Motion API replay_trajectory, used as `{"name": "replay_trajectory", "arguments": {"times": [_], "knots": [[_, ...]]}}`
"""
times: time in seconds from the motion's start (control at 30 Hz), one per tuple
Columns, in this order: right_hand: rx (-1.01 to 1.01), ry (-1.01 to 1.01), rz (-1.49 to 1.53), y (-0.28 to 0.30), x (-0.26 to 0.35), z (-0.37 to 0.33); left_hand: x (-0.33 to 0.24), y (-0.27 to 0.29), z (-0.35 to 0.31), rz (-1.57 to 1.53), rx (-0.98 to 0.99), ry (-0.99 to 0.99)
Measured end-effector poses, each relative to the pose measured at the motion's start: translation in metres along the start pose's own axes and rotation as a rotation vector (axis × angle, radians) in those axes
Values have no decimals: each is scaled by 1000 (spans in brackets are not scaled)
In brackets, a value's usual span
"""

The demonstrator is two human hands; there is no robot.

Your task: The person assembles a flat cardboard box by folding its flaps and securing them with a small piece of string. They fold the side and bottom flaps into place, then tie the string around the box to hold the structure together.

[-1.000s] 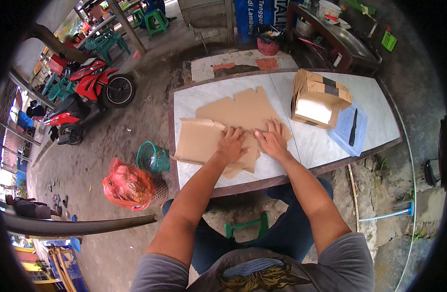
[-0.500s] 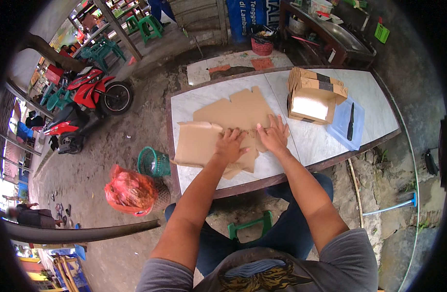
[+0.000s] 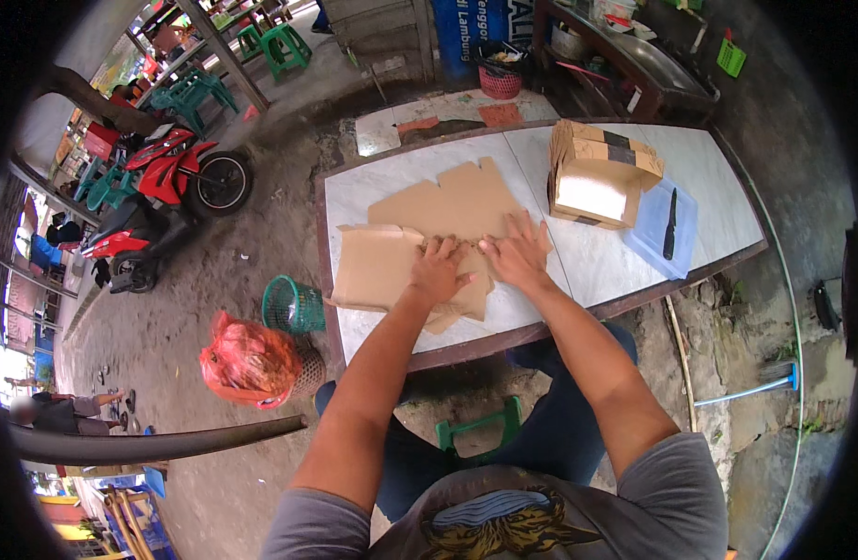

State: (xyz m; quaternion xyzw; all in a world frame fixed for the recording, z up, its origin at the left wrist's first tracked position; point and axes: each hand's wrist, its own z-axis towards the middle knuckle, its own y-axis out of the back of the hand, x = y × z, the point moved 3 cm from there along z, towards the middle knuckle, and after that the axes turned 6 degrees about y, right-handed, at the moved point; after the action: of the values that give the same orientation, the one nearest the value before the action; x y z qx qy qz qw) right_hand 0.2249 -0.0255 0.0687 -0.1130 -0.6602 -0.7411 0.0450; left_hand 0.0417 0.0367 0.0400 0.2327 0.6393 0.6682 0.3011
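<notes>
Both hands lay spread, palms down: left hand (image 3: 438, 271) and right hand (image 3: 517, 252) pressed side by side on the flat cardboard sheet (image 3: 429, 243) on the table (image 3: 709, 187). Judging by that, folding had barely begun; sheet mostly flat w/ flaps unfolded. Finished box (image 3: 601, 173) sat beyond the right hand.

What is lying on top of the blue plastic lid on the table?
A dark knife lies on the blue lid, pointing roughly away from the person. Nothing else shows on it. What is under the lid cannot be seen; it covers that part of the white table.
</notes>
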Motion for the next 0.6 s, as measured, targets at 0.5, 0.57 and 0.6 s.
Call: {"name": "replay_trajectory", "arguments": {"times": [0.5, 0.57, 0.6], "knots": [[333, -271, 571, -26, 4, -59, 36, 38, 44, -99, 102, 164], [379, -245, 568, -23, -7, -45, 44, 56, 44, -131, 49, 264], [300, -231, 549, -20, -12, -39, 51, 62, 44, -146, 39, 316]]}}
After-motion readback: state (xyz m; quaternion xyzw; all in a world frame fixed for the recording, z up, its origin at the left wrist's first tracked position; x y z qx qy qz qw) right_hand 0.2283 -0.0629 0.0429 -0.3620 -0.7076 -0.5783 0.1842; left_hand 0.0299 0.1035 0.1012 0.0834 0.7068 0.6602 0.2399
